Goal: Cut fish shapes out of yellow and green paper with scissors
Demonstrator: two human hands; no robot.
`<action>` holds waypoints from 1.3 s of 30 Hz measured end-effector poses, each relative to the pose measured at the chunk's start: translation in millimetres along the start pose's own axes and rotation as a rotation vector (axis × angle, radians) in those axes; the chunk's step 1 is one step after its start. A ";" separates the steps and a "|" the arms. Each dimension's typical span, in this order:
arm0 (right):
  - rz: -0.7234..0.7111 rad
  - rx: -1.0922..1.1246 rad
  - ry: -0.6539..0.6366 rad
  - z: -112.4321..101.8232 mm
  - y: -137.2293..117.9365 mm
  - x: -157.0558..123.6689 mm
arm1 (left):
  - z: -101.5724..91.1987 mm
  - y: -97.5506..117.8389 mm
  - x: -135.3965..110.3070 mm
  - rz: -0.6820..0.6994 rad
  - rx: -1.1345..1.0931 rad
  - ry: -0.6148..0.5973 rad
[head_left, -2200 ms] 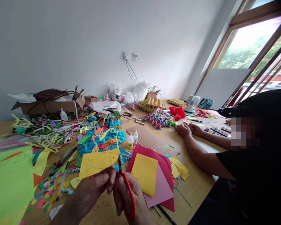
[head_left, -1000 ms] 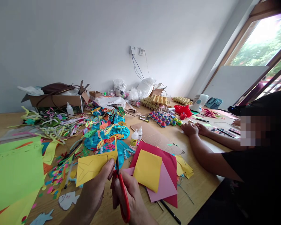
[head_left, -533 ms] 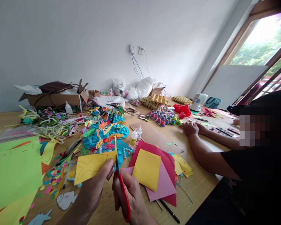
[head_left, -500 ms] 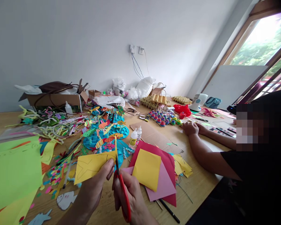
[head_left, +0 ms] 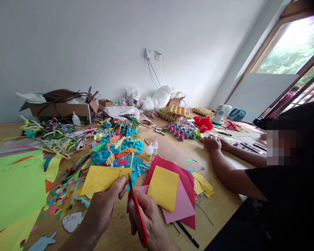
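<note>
Well, yellow paper (head_left: 102,177) sits pinched between left fingers (head_left: 117,187) — scissors (head_left: 138,210) just beside.

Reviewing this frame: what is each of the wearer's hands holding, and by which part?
Left hand: the yellow paper, pinched at its lower edge near the scissors. Right hand: the scissors, by their red handles.

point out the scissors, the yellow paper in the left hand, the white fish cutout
Scissors (head_left: 138,208), head view: on the red handle.
Yellow paper (head_left: 102,177), head view: middle of the sheet.
White fish cutout (head_left: 72,222), head view: on its body.
</note>
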State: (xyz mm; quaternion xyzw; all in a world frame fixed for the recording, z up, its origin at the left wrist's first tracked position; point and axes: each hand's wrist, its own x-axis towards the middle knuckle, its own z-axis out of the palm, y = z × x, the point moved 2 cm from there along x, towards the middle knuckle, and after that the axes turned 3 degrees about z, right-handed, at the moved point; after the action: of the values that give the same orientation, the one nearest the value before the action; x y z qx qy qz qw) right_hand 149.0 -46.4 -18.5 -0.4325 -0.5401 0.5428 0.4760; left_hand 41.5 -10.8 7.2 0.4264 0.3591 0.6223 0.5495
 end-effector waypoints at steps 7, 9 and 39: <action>0.009 -0.002 -0.016 -0.2 1.7 -0.2 | -0.8 1.0 0.2 -0.030 -0.018 -0.018; 0.006 -0.009 -0.011 -1.0 1.2 -0.3 | -1.7 0.4 0.4 -0.035 -0.016 -0.010; 0.050 -0.008 -0.078 -5.0 1.9 -4.8 | -5.8 -3.3 1.5 -0.099 0.027 -0.145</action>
State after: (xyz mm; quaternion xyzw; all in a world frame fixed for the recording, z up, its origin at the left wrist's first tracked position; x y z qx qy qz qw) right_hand 154.7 -50.2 -20.8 -0.4262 -0.5496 0.5689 0.4390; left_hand 37.3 -8.7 2.2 0.4595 0.3472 0.5571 0.5984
